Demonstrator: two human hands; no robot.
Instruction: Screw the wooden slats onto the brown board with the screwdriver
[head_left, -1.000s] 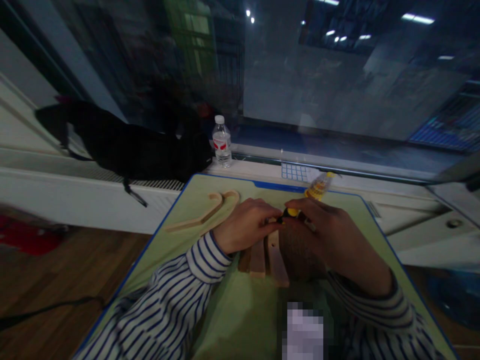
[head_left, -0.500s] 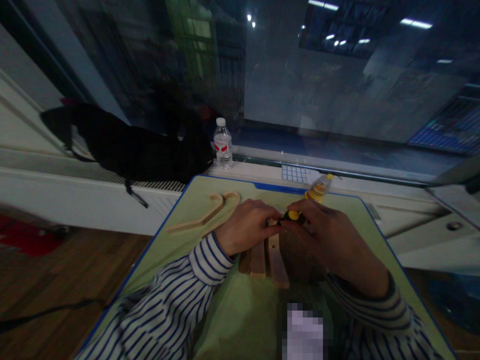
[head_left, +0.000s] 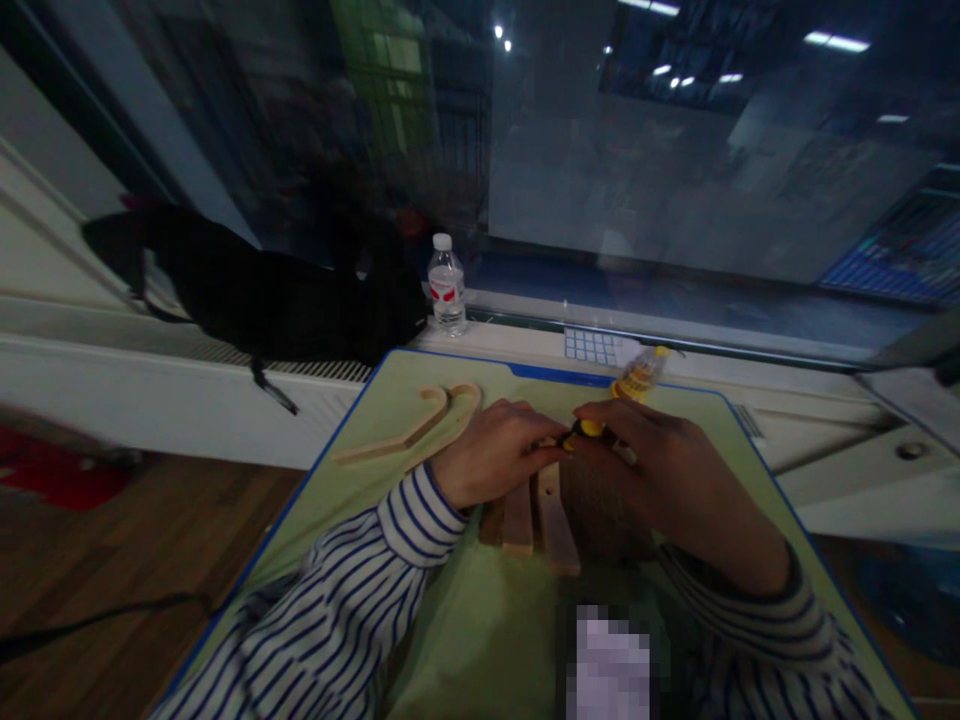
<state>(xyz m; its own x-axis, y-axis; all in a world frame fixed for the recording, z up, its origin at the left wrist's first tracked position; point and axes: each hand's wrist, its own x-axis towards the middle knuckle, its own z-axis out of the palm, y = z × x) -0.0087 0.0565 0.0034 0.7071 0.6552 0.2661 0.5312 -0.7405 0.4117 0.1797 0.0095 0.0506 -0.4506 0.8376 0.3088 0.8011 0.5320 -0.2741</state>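
Observation:
My right hand (head_left: 667, 485) is closed around a screwdriver (head_left: 591, 428) with a yellow and black handle, its dark end directed left. My left hand (head_left: 491, 455) meets that end with thumb and fingers pinched together; what sits between them is too small to make out. Under both hands are two pale wooden strips, a left strip (head_left: 517, 525) and a right strip (head_left: 559, 540) with a small hole in it. They lie on a brown piece (head_left: 600, 515), mostly covered by my right hand. Beyond my left wrist lie two curved wooden pieces, one hook-ended (head_left: 405, 442), the other (head_left: 469, 405) partly hidden.
The green tabletop (head_left: 442, 640) has a blue edge. A yellow-capped bottle (head_left: 637, 375) lies at its back edge. On the sill are a water bottle (head_left: 448, 290) and a black bag (head_left: 277, 300). A pixelated pale patch (head_left: 611, 660) appears near the front.
The screwdriver and my right hand have shifted very slightly to the right. My left hand keeps its pinch in almost the same place.

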